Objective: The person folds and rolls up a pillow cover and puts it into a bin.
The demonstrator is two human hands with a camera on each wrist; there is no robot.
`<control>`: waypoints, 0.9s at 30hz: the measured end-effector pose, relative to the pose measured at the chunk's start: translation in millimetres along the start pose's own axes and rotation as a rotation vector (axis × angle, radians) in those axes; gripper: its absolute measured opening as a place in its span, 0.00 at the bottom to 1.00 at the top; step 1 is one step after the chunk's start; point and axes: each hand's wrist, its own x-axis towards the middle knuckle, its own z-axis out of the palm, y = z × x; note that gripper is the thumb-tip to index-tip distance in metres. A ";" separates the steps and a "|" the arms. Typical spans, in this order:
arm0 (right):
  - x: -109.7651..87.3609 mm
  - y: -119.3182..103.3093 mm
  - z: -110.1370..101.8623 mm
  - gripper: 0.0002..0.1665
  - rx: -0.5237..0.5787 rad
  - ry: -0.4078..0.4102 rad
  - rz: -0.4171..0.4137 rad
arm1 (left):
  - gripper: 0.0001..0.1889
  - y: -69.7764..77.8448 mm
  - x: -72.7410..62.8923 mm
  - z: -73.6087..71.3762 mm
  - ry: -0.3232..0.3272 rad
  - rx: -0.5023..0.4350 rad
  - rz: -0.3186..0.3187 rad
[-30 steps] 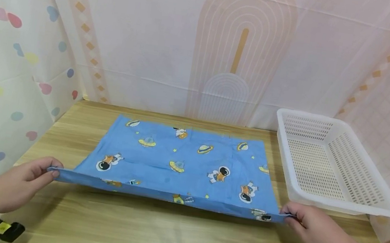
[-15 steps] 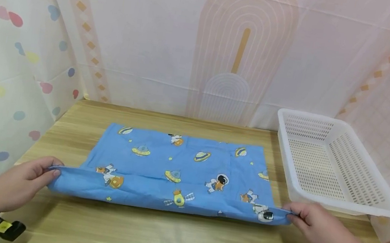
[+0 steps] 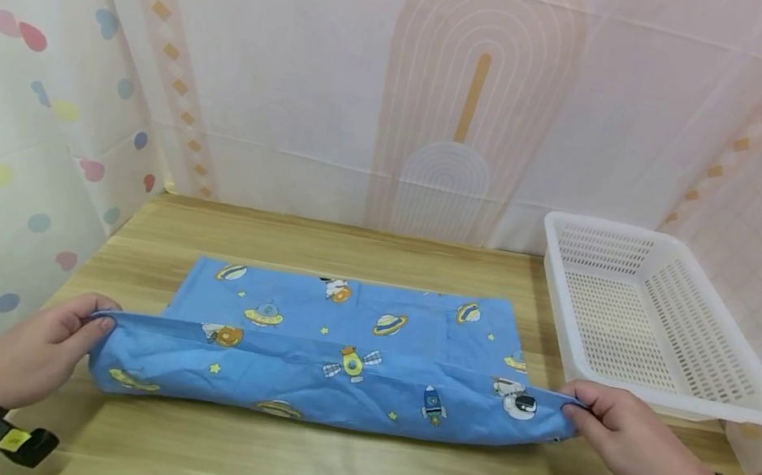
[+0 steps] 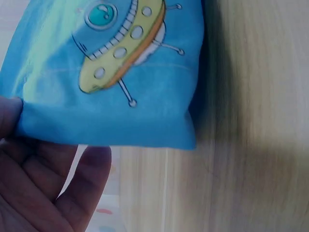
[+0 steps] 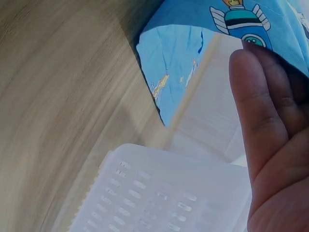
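A blue cloth (image 3: 375, 323) printed with astronauts, planets and spaceships lies on the wooden table. Its near part is raised and folded back over the rest as a long flap. At the flap's left corner my left hand (image 3: 42, 347) pinches the edge between thumb and fingers. The opposite corner is pinched by my right hand (image 3: 635, 438), so the edge is stretched between both hands. In the left wrist view the cloth (image 4: 145, 111) hangs from the thumb and fingers, above the table. Looking from the right wrist, I see the cloth's open side (image 5: 169, 63) curving underneath the flap.
A white perforated plastic basket (image 3: 577, 361) stands at the table's back right, just beyond my right hand. Printed curtains (image 3: 287, 76) hang behind and at both sides. Bare wooden tabletop (image 3: 317, 466) shows in front of the cloth.
Both hands have lifted the cloth's near edge slightly and folded it back, so the flap is much deeper. The cloth's far edge has slid toward me.
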 end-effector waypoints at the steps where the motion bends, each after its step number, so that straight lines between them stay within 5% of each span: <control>1: -0.2 0.0 0.0 0.10 0.007 -0.005 0.003 | 0.11 -0.4 -0.2 0.4 0.001 -0.010 0.006; 7: -5.8 4.4 -4.7 0.12 0.063 -0.094 -0.008 | 0.10 -3.0 -4.0 2.4 -0.022 -0.084 0.009; 13: -8.1 3.7 -10.8 0.13 0.067 -0.130 -0.024 | 0.11 -1.5 -6.5 -1.1 -0.019 -0.038 -0.029; 19: -0.5 -4.5 -10.4 0.10 0.056 -0.051 0.030 | 0.12 3.1 -0.3 -5.1 0.023 -0.017 -0.023; 27: 14.8 -14.7 -3.5 0.07 -0.008 0.124 0.183 | 0.17 11.4 6.5 -0.9 0.085 -0.014 -0.116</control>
